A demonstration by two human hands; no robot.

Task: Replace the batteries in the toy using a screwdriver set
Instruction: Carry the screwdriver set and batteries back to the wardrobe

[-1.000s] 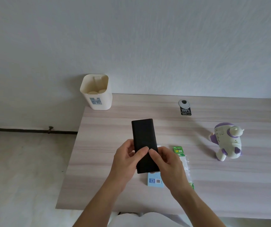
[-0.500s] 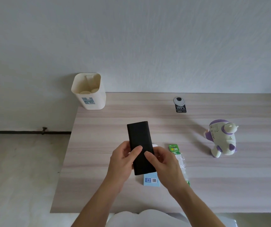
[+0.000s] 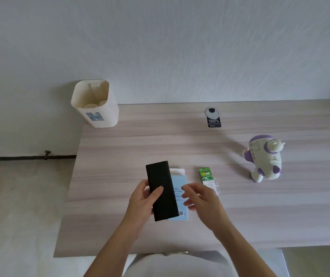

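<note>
My left hand (image 3: 143,198) grips a long black case (image 3: 161,189) above the table, thumb across its face. My right hand (image 3: 201,196) hovers just right of the case with its fingers loosely spread, holding nothing. Under the case lies a light blue box (image 3: 180,184) with a barcode. A green battery pack (image 3: 207,175) in clear plastic lies right of the box. The white and purple toy robot (image 3: 265,157) stands upright at the right of the table.
A cream plastic bin (image 3: 96,104) stands at the table's back left corner. A black tag with "100%" (image 3: 213,119) lies near the back edge. The wooden table (image 3: 120,156) ends at left over a pale floor; a wall rises behind.
My right hand has let go of the black case and moved off to its right. The left hand alone now holds the case, lower over the blue box.
</note>
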